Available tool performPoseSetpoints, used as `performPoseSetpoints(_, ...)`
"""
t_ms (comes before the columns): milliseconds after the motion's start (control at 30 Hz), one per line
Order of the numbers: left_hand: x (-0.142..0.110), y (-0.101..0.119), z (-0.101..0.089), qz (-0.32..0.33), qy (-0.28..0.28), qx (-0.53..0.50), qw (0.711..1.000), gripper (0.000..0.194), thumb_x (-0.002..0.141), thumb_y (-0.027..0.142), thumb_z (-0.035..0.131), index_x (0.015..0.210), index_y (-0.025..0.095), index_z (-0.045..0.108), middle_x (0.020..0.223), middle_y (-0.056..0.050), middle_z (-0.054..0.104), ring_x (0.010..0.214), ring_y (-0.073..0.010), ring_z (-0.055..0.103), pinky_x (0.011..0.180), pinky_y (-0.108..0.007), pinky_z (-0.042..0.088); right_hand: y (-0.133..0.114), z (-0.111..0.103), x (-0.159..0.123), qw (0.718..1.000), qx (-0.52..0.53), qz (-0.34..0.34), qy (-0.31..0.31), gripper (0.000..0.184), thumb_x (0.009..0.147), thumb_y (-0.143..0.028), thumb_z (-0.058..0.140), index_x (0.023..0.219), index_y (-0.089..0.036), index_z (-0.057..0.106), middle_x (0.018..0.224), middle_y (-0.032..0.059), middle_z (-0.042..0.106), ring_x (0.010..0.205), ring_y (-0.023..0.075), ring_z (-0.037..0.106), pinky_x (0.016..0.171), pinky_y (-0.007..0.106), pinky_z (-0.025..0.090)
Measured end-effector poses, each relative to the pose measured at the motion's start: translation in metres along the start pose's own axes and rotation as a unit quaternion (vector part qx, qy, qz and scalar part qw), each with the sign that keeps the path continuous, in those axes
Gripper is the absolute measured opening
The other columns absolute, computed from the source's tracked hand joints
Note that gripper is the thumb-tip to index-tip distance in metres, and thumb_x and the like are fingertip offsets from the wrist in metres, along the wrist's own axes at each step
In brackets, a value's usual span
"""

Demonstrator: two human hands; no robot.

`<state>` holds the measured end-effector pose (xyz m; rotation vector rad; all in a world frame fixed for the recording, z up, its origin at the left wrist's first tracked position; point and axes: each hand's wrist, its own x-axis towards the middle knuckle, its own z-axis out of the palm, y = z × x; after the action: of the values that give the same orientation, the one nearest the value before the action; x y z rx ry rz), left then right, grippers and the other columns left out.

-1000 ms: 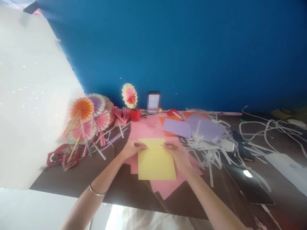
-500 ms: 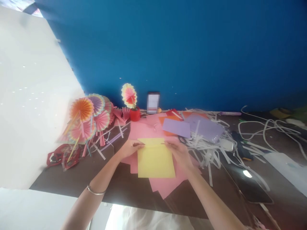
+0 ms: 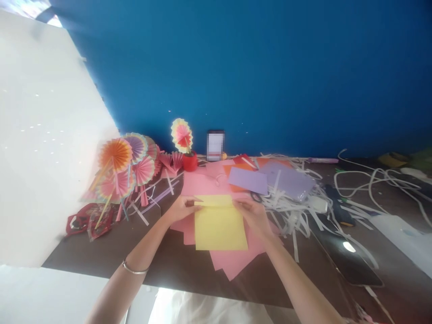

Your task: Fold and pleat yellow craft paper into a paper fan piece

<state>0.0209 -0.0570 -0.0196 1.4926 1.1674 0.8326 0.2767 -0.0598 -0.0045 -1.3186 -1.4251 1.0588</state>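
Observation:
A yellow sheet of paper (image 3: 221,229) lies over pink paper (image 3: 232,265) in front of me, with a crease running across it near its far edge. My left hand (image 3: 184,209) pinches the sheet's far left corner between thumb and fingers. At the far right corner, my right hand (image 3: 253,216) grips the same sheet, its fingertips partly hidden behind the palm. Beyond the right hand lie a purple paper piece (image 3: 248,180) and an orange one (image 3: 232,170) partly under it.
Folded paper fans (image 3: 116,155) stand at the left beside a red pot (image 3: 190,162) holding another fan. Tangled white paper strips (image 3: 297,216) spread to the right, near a phone (image 3: 351,256) and a white cable (image 3: 371,175). A blue wall (image 3: 253,67) rises behind the table.
The crease near the yellow sheet's far edge shows more plainly. Both hands keep their hold at the far corners, with only slight finger movement.

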Motion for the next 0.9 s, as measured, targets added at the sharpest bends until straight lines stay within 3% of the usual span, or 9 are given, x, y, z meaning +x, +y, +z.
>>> performPoseSetpoints(267,0.004,-0.007,0.009,-0.033,0.049,-0.113,0.992,0.034,0.070,0.038,0.068,0.095,0.016,0.069,0.092,-0.006,0.070,0.084,-0.0185,0.063,0.077,-0.029,0.047,0.001,0.003,-0.002,1.000,-0.003,-0.012,0.023,0.025,0.069,-0.041,0.066,0.077,-0.017,0.069,0.084,0.0072,0.070,0.080,0.0220,0.064,0.072,0.033,0.050)
performPoseSetpoints(400,0.004,-0.005,0.014,-0.028,0.098,-0.117,0.988,0.031,0.067,0.039,0.070,0.086,0.014,0.070,0.090,-0.008,0.070,0.082,-0.0184,0.064,0.076,-0.029,0.047,-0.002,0.007,-0.004,1.000,0.000,-0.018,0.025,0.021,0.070,-0.038,0.065,0.075,-0.018,0.068,0.083,0.0065,0.070,0.079,0.0217,0.064,0.072,0.033,0.050)
performPoseSetpoints(667,0.005,-0.001,0.009,0.000,0.093,-0.132,0.987,0.034,0.063,0.035,0.075,0.087,0.012,0.065,0.090,-0.011,0.071,0.085,-0.0193,0.066,0.081,-0.032,0.049,0.000,0.003,0.000,1.000,0.003,-0.007,0.008,0.024,0.069,-0.040,0.067,0.077,-0.018,0.070,0.085,0.0064,0.071,0.081,0.0222,0.065,0.075,0.034,0.050)
performPoseSetpoints(900,0.005,0.001,0.007,0.007,0.111,-0.109,0.988,0.033,0.062,0.037,0.075,0.080,0.012,0.062,0.087,-0.012,0.072,0.082,-0.0203,0.067,0.073,-0.030,0.051,0.001,0.002,0.002,1.000,-0.007,-0.003,0.005,0.026,0.068,-0.042,0.067,0.076,-0.018,0.070,0.083,0.0064,0.071,0.080,0.0224,0.065,0.074,0.035,0.051)
